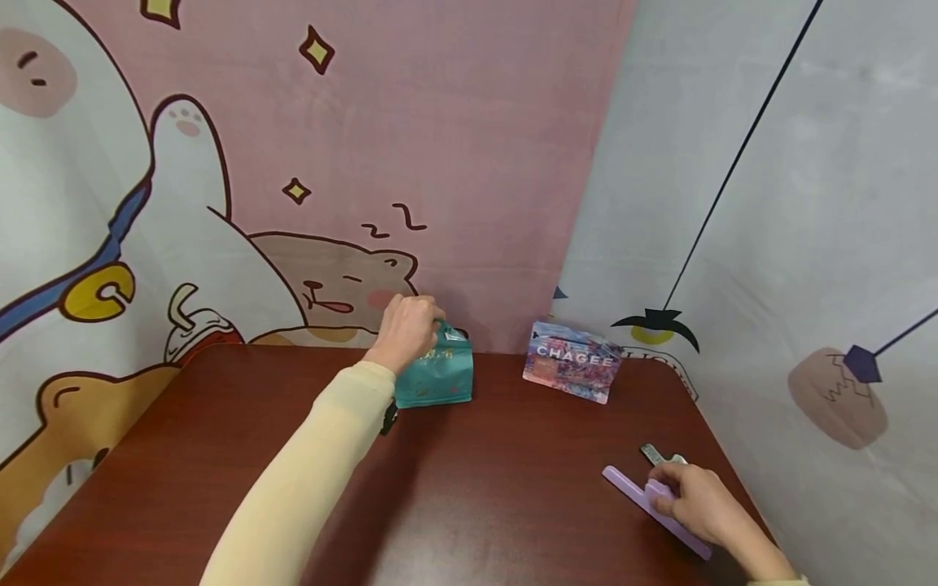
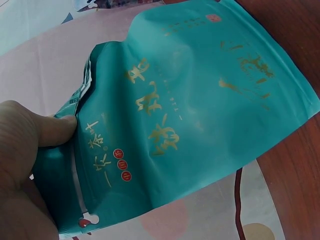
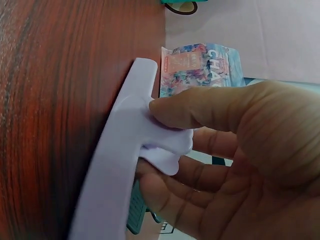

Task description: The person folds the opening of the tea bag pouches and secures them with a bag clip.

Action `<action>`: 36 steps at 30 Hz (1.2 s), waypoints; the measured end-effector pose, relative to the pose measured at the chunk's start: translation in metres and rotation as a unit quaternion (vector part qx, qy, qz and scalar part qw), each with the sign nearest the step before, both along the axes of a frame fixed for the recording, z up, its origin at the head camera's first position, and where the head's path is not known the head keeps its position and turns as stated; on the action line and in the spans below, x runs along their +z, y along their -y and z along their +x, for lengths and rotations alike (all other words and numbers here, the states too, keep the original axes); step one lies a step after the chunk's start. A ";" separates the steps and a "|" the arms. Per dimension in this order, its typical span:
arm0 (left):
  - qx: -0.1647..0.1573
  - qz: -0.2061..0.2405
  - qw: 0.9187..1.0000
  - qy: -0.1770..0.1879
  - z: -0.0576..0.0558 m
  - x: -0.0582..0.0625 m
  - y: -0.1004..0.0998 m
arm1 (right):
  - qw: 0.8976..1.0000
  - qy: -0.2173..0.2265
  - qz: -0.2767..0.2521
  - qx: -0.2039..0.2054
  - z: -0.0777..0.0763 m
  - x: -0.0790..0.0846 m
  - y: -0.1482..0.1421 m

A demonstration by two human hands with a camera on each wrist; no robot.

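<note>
My left hand (image 1: 407, 330) grips the top of a teal tea pouch (image 1: 449, 378) at the far side of the table. In the left wrist view the thumb presses on the folded top edge of the pouch, beside its gold lettering. At the near right, my right hand (image 1: 699, 500) holds a long purple bag clip (image 1: 687, 539) by its tabs. The right wrist view shows the thumb (image 3: 192, 107) on one tab of the clip, with the fingers curled behind the other.
A pink and blue pouch marked CHAGEE (image 1: 572, 362) leans at the back right. Just beyond my right hand lies a greenish-grey clip (image 1: 650, 452). A small dark item (image 1: 389, 418) shows beside the teal pouch. A printed cloth (image 1: 469, 163) hangs behind the brown table (image 1: 498, 464).
</note>
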State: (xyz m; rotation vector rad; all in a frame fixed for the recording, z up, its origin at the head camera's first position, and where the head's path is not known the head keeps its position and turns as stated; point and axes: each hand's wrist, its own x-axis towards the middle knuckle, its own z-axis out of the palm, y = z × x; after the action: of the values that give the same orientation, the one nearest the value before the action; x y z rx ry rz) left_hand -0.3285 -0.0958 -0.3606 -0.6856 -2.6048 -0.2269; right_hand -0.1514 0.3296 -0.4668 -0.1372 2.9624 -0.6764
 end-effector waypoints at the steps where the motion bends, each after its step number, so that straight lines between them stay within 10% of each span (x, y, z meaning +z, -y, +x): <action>1: 0.000 0.001 1.000 0.000 0.000 0.000 0.000 | 1.000 -0.001 -0.001 -0.001 0.000 0.000 0.000; 36: 0.001 0.021 1.000 0.017 0.003 -0.001 0.000 | 0.993 -0.119 -0.006 -0.002 -0.004 0.005 0.011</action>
State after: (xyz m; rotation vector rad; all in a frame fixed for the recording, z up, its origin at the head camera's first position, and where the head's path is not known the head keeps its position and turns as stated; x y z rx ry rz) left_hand -0.3258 -0.0962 -0.3617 -0.6700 -2.6252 -0.2937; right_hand -0.1557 0.3185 -0.4618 -0.2279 3.1857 -0.7259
